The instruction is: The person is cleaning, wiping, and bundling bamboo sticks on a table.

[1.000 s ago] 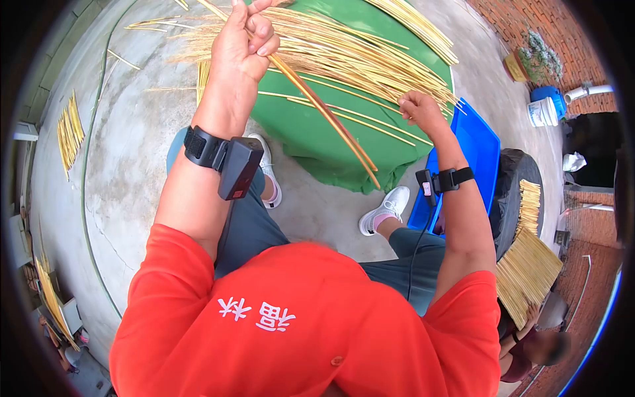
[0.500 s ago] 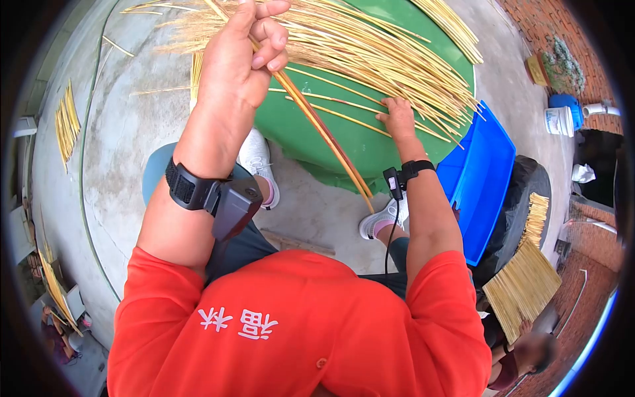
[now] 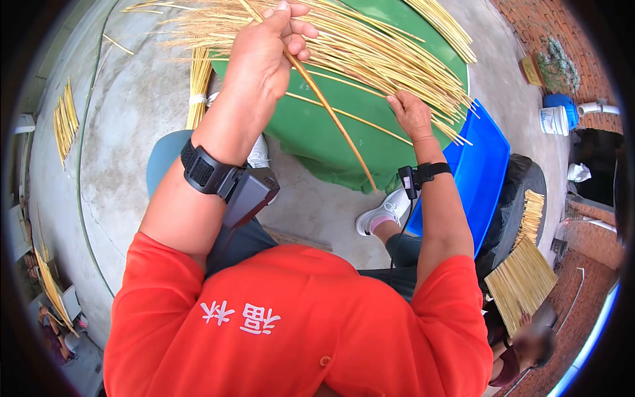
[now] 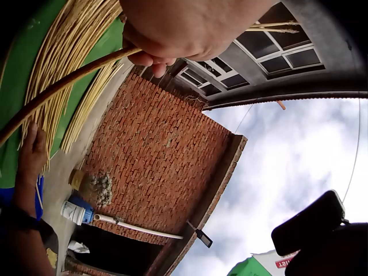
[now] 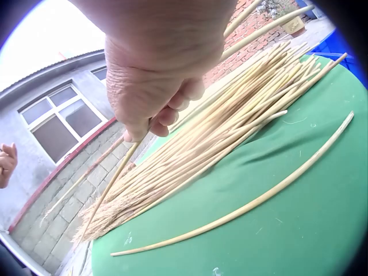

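Straw pile point(image 3: 370, 53) on green counter point(image 3: 311, 142)
Left hand point(image 3: 264, 53) grip clamps raised stalks point(image 3: 334, 124); right hand point(image 3: 411, 114) grip pinches 1 stalk point(image 5: 115, 178) at the counter's right edge.

Red shirt point(image 3: 297, 317), black wrist straps point(image 3: 205, 171)

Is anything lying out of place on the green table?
Yes: one curved stalk lies alone on the green cloth, apart from the pile of stalks. Nothing looks broken or spilled.
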{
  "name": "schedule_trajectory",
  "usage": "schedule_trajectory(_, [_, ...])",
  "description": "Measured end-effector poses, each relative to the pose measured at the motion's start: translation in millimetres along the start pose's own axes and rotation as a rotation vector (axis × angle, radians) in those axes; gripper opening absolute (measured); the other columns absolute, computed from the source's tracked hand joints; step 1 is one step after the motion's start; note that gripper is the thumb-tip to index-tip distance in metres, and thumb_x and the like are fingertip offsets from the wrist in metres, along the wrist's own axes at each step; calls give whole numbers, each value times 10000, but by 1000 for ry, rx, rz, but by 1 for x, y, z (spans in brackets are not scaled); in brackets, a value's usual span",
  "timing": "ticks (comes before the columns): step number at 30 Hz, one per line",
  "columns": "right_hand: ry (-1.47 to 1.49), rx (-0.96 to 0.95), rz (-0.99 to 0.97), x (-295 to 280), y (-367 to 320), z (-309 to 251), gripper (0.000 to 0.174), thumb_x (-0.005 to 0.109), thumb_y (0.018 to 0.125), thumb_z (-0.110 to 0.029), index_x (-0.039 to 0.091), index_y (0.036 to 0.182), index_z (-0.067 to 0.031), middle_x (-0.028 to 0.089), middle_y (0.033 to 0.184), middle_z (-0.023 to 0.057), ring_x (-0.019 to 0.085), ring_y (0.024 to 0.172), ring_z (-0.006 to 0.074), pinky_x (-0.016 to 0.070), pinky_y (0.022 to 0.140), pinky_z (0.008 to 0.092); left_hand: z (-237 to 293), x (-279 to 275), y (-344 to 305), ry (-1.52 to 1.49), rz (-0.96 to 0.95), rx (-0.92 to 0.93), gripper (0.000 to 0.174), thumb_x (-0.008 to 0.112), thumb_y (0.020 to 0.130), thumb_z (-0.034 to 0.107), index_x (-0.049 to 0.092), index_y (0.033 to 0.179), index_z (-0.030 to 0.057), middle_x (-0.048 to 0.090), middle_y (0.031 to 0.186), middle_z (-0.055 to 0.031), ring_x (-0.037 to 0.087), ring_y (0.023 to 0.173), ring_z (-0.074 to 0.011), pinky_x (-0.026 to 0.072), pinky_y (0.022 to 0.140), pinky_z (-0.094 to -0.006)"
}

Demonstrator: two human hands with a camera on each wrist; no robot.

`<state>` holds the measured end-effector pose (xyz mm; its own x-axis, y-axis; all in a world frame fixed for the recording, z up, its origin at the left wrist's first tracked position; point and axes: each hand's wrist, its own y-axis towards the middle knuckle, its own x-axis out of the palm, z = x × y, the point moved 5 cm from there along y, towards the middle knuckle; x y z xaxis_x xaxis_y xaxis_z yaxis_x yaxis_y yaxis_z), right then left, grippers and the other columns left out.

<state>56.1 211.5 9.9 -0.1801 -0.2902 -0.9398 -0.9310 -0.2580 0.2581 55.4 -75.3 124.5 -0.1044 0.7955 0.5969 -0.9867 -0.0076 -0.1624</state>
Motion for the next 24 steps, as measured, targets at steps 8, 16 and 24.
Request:
schedule_trajectory(8, [616, 263, 90, -74, 14, -14, 355, 480, 896, -325, 604, 764, -19, 486, 577, -24, 409, 532, 64, 347, 490, 225, -19, 16, -15, -20, -67, -164, 263, 424, 868, 67, 471, 1099, -48, 507, 1025, -161, 526, 873, -167, 466, 700, -264])
schedule_trajectory(16, [1090, 264, -77, -70, 4, -158, 346, 474, 899, -328, 602, 782, -28, 484, 599, 10, 469, 588, 102, 399, 560, 259, 5, 55, -26, -258, -347, 125, 401, 404, 933, 238, 386, 1248, -10, 513, 1058, -250, 566, 937, -279, 478, 830, -344])
schedule_trajectory(24, [781, -175, 180, -62, -5, -175, 441, 610, 802, -300, 465, 1116, -28, 585, 946, 151, 573, 926, 249, 453, 781, 360, 46, 44, -33, 22, -385, 510, 318, 409, 932, 338, 487, 932, 30, 425, 555, 0, 338, 432, -66, 299, 416, -183])
